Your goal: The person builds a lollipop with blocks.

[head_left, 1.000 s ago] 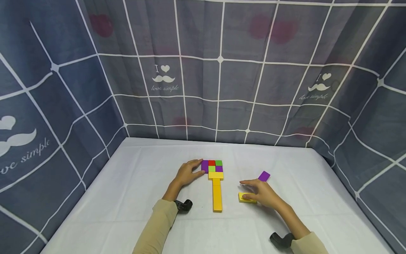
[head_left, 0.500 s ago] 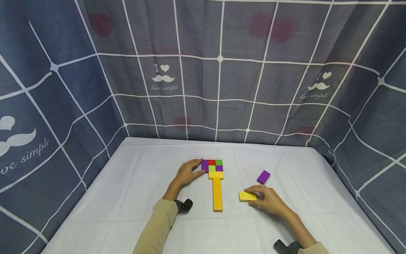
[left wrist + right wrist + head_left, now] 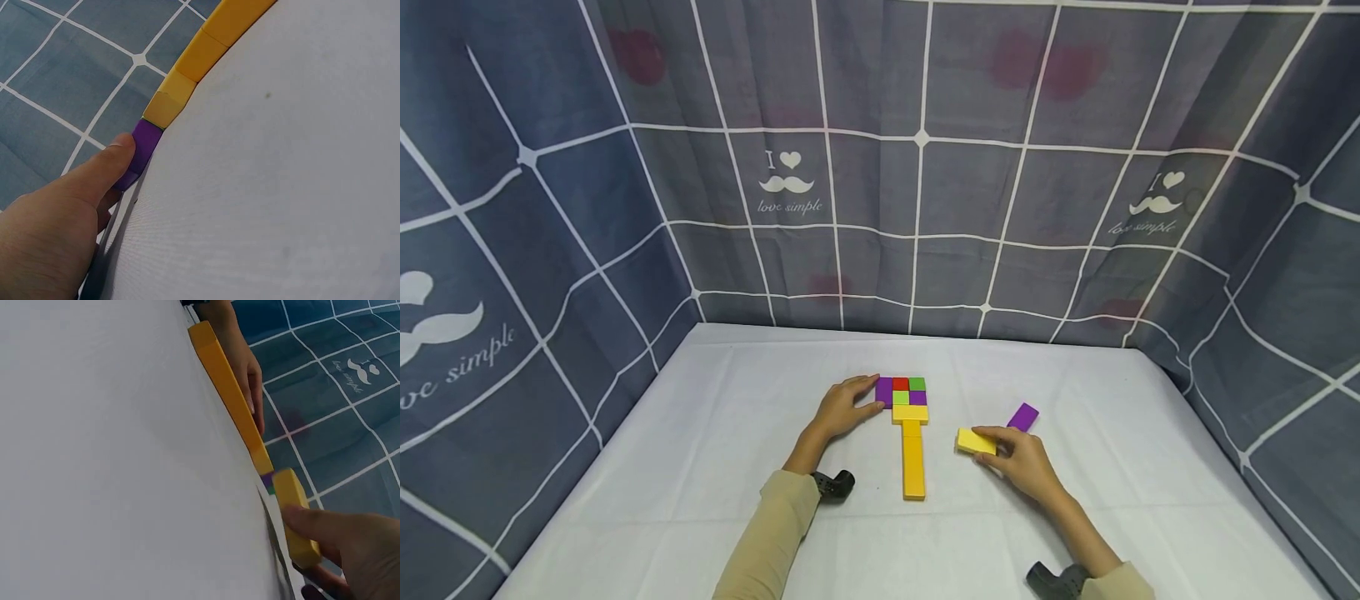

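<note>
My left hand (image 3: pixel 844 407) pinches the upright purple block (image 3: pixel 883 392) at the left of a flat block arrangement. In the left wrist view the thumb (image 3: pixel 115 153) presses that block's side; the other fingers are mostly hidden. Right of the arrangement, my right hand (image 3: pixel 1021 460) grips a loose yellow block (image 3: pixel 976 442) between thumb and fingers. The right wrist view shows this yellow block (image 3: pixel 294 512) tilted, with the thumb across it. Just beyond the right hand lies another purple block (image 3: pixel 1023 416), partly covered by the fingers.
The arrangement has a red block (image 3: pixel 900 384), two green blocks, a small purple block (image 3: pixel 918 398), a crosswise yellow block (image 3: pixel 910 413) and a yellow-orange stem (image 3: pixel 913 467) toward me. White cloth (image 3: pixel 700 500) covers the table. A dark checked curtain (image 3: pixel 880 183) surrounds it.
My right hand has taken hold of the yellow block and shifted it away from me and slightly left. The left hand has stayed at the purple block.
</note>
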The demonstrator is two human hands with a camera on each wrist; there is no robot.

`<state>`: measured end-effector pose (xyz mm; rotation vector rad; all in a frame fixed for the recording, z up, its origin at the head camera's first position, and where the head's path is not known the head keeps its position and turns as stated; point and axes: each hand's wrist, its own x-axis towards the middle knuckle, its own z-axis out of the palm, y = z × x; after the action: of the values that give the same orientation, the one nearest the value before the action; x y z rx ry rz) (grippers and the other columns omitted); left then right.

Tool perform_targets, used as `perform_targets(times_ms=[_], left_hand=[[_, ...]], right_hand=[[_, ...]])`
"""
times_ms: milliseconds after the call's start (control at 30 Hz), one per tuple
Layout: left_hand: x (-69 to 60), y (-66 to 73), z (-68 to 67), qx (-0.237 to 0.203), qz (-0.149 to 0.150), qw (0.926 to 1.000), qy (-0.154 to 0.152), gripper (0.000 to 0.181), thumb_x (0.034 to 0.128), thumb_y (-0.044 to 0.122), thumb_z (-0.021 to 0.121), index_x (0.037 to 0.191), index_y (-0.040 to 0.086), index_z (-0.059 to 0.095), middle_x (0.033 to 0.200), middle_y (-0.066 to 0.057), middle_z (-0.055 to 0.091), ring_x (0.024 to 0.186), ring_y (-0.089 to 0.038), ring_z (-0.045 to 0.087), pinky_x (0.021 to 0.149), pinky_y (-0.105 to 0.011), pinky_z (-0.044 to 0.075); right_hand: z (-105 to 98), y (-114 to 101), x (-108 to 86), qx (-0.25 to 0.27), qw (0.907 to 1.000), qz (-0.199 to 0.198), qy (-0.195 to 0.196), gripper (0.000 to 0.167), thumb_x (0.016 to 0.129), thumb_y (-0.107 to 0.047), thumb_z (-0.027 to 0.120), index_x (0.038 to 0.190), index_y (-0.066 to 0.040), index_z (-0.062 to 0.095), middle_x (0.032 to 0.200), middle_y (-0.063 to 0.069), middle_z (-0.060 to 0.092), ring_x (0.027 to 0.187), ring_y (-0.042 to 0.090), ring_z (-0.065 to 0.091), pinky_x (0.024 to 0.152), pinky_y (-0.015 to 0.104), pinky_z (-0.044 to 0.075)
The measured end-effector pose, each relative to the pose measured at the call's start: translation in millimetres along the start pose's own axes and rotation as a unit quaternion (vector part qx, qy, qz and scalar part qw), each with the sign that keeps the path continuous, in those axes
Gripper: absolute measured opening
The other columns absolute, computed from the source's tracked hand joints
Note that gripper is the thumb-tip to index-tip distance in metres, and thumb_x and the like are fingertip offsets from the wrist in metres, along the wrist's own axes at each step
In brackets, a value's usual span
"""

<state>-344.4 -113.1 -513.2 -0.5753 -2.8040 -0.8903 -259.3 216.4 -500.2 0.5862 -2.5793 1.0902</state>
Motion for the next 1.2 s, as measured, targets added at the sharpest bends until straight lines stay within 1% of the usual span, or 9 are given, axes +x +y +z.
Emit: perform_targets(times_ms=[67, 133, 267, 400, 600, 767, 867, 1033, 1200], left_hand=[[-0.4, 0.8, -0.7, -0.001, 0.002, 1.0, 0.001, 0.061, 0.0854, 0.045, 0.061, 0.137, 0.016, 0.046, 0.135, -0.005, 0.05, 0.126, -0.024, 0.041, 0.105, -0.046, 0.028], [-0.6, 1.5, -1.4, -0.003, 0.003, 1.0, 0.002, 0.061, 0.0853, 0.045, 0.061, 0.137, 0.016, 0.046, 0.134, -0.006, 0.05, 0.126, -0.024, 0.041, 0.105, -0.046, 0.027], [-0.8, 1.9, -2.1, -0.003, 0.004, 1.0, 0.004, 0.061, 0.0853, 0.045, 0.061, 0.137, 0.016, 0.047, 0.134, -0.006, 0.05, 0.126, -0.024, 0.041, 0.105, -0.047, 0.028], [-0.3, 1.0, -1.2, -0.004, 0.004, 1.0, 0.0, 0.061, 0.0856, 0.045, 0.061, 0.137, 0.016, 0.046, 0.135, -0.006, 0.049, 0.126, -0.024, 0.041, 0.105, -0.047, 0.027], [0.0, 1.1, -1.6, -0.003, 0.004, 1.0, 0.001, 0.061, 0.0856, 0.045, 0.061, 0.137, 0.015, 0.047, 0.135, -0.006, 0.049, 0.126, -0.025, 0.041, 0.105, -0.047, 0.028], [-0.8, 1.2, -1.1, -0.004, 0.005, 1.0, -0.001, 0.061, 0.0856, 0.045, 0.06, 0.137, 0.015, 0.046, 0.134, -0.007, 0.05, 0.126, -0.025, 0.041, 0.105, -0.047, 0.028], [-1.0, 0.7, -0.3, -0.004, 0.004, 1.0, -0.001, 0.062, 0.0854, 0.046, 0.06, 0.137, 0.016, 0.046, 0.134, -0.007, 0.05, 0.126, -0.025, 0.041, 0.105, -0.047, 0.028], [-0.8, 0.3, -0.6, -0.007, 0.003, 1.0, 0.001, 0.061, 0.0853, 0.045, 0.061, 0.137, 0.016, 0.046, 0.135, -0.006, 0.049, 0.126, -0.025, 0.041, 0.105, -0.046, 0.027], [-0.9, 0.5, -1.9, -0.005, 0.003, 1.0, 0.001, 0.061, 0.0854, 0.045, 0.061, 0.137, 0.016, 0.046, 0.134, -0.008, 0.05, 0.126, -0.025, 0.041, 0.105, -0.047, 0.028]], right_hand=[[6, -1, 5.2, 0.001, 0.9996, 0.006, 0.027, 0.04, 0.068, -0.015, 0.082, 0.106, -0.014, 0.071, 0.1, 0.001, 0.069, 0.091, 0.017, 0.063, 0.075, 0.036, 0.052], [13, -1, 11.0, 0.002, 0.9985, 0.015, 0.052, 0.04, 0.067, -0.013, 0.083, 0.105, -0.012, 0.071, 0.097, 0.003, 0.069, 0.084, 0.016, 0.061, 0.07, 0.032, 0.051], [23, -1, 21.5, -0.012, 0.9957, 0.038, 0.084, 0.039, 0.066, -0.012, 0.083, 0.104, -0.011, 0.072, 0.094, 0.005, 0.069, 0.075, 0.015, 0.055, 0.063, 0.029, 0.046], [29, 0, 27.0, -0.027, 0.9931, 0.058, 0.098, 0.037, 0.068, -0.01, 0.082, 0.103, -0.008, 0.071, 0.094, 0.009, 0.069, 0.079, 0.021, 0.059, 0.067, 0.037, 0.048], [28, 0, 27.7, -0.027, 0.9934, 0.07, 0.087, 0.042, 0.068, -0.01, 0.082, 0.107, -0.003, 0.069, 0.097, 0.015, 0.068, 0.089, 0.03, 0.061, 0.076, 0.045, 0.049], [23, -2, 21.2, -0.024, 0.994, 0.067, 0.084, 0.048, 0.068, -0.012, 0.082, 0.112, -0.001, 0.066, 0.101, 0.015, 0.068, 0.096, 0.035, 0.061, 0.081, 0.049, 0.047], [20, -4, 15.2, -0.023, 0.9938, 0.075, 0.079, 0.049, 0.069, -0.013, 0.081, 0.114, -0.001, 0.065, 0.105, 0.014, 0.067, 0.1, 0.035, 0.06, 0.082, 0.05, 0.047], [19, -12, 3.8, -0.035, 0.9938, 0.09, 0.055, 0.053, 0.071, -0.015, 0.08, 0.119, -0.002, 0.062, 0.109, 0.017, 0.064, 0.102, 0.036, 0.058, 0.084, 0.05, 0.047], [22, -18, -3.6, -0.044, 0.9944, 0.083, 0.049, 0.054, 0.071, -0.016, 0.08, 0.12, -0.002, 0.061, 0.11, 0.016, 0.064, 0.104, 0.034, 0.058, 0.087, 0.048, 0.046]])
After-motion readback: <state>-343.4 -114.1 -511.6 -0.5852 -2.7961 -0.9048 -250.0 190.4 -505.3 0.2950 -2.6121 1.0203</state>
